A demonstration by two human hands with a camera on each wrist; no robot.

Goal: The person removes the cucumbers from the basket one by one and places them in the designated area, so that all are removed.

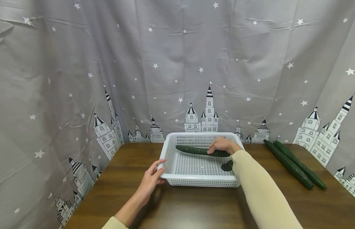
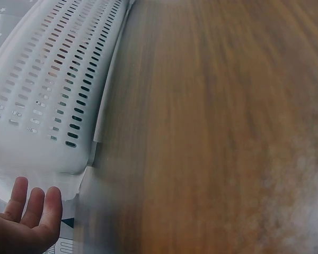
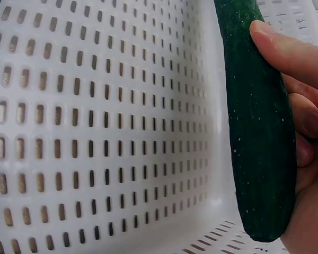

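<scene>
In the head view, a white plastic basket point(image 1: 198, 183) with slotted walls sits on the table. A long dark green cucumber point(image 1: 191, 150) lies crosswise over the back part of the basket's inside. My right hand point(image 1: 222, 144) grips it toward its right end, thumb on the near side. The right wrist view shows the cucumber point(image 3: 262, 132) close to a basket wall, with the thumb and curled fingers point(image 3: 307, 116) around it. At the basket's left rim, my left hand point(image 1: 151, 175) holds the edge. Its fingers point(image 2: 34, 209) show by the basket's corner in the left wrist view.
Two more cucumbers point(image 1: 289, 163) lie side by side at the right of the wooden table point(image 1: 194, 210). A grey curtain point(image 1: 171, 63) with stars and castles hangs behind and around the table. A black device point(image 1: 227, 165) shows at my right wrist, over the basket.
</scene>
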